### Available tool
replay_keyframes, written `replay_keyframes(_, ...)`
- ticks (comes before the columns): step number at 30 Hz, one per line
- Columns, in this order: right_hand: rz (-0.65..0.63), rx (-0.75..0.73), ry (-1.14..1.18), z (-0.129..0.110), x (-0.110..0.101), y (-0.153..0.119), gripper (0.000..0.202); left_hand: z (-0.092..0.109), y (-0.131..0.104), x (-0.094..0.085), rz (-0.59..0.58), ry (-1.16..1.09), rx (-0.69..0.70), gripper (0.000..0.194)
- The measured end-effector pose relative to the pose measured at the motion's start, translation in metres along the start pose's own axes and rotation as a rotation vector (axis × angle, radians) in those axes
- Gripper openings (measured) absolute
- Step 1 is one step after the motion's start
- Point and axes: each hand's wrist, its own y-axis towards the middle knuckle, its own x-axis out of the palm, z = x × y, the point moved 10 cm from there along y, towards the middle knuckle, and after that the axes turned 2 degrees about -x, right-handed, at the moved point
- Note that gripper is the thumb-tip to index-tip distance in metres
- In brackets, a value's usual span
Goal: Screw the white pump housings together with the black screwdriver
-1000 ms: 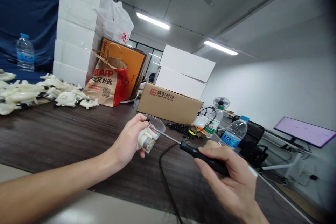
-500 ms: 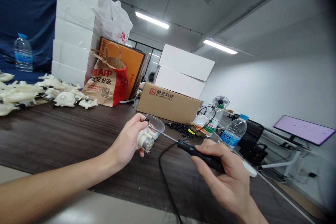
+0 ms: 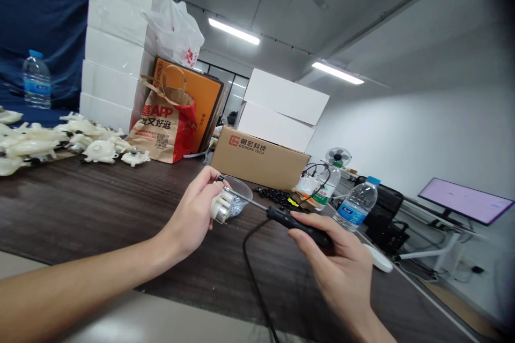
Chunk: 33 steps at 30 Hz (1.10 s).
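Observation:
My left hand [image 3: 197, 214] is closed around a cream plastic part [image 3: 219, 207] with a silvery round piece at its near end. A small black piece [image 3: 220, 178] sticks up by my left thumb and index finger. In my right hand [image 3: 340, 262] is a screwdriver [image 3: 295, 225] with a black handle, held between thumb and fingers. Its metal shaft points left, and the tip meets or nearly meets the cream part near the black piece; exact contact cannot be made out. Behind the part stands a clear round container [image 3: 237, 187] with small shiny pieces inside.
Many cream parts [image 3: 32, 142] lie heaped at the left. Small black pieces [image 3: 276, 194] are spread before a cardboard box [image 3: 257, 158]. Bottles [image 3: 357, 203] stand at the right near a white round lid [image 3: 378, 258]. A black cable [image 3: 251, 268] crosses the dark table [image 3: 161, 284].
Both hands have shifted slightly: the left one up with the cream part, the right one left and a little up with the screwdriver. More of the clear container's contents now shows.

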Motion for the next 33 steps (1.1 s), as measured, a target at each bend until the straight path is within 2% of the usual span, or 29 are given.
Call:
replay_keyframes(4, -0.060, 0.090, 0.073, 0.009, 0.011, -0.001, 0.008, 0.005, -0.001, -0.002, 0.001, 0.011, 0.062, 0.039)
replay_keyframes(7, -0.078, 0.127, 0.171, 0.011, 0.015, -0.002, 0.007, 0.003, 0.001, -0.004, 0.022, 0.018, 0.047, 0.052)
replay_keyframes(14, -0.132, 0.269, 0.338, 0.028, 0.026, -0.009, 0.015, 0.000, 0.009, -0.009, 0.064, -0.001, -0.013, 0.060)
replay_keyframes(21, -0.186, 0.292, 0.513, 0.030, 0.043, -0.017, 0.017, 0.019, 0.002, -0.011, 0.083, 0.042, 0.141, 0.042)
replay_keyframes(25, -0.180, 0.363, 0.688, 0.035, 0.045, -0.022, 0.019, 0.020, -0.002, -0.009, 0.068, 0.017, 0.155, 0.039)
replay_keyframes(28, -0.122, 0.371, 0.747, 0.038, 0.043, -0.019, 0.015, 0.021, -0.004, -0.008, 0.056, -0.001, 0.182, 0.039)
replay_keyframes(33, -0.019, 0.379, 0.695, 0.042, 0.037, -0.016, 0.020, 0.026, -0.006, -0.007, 0.050, -0.003, 0.236, 0.037)
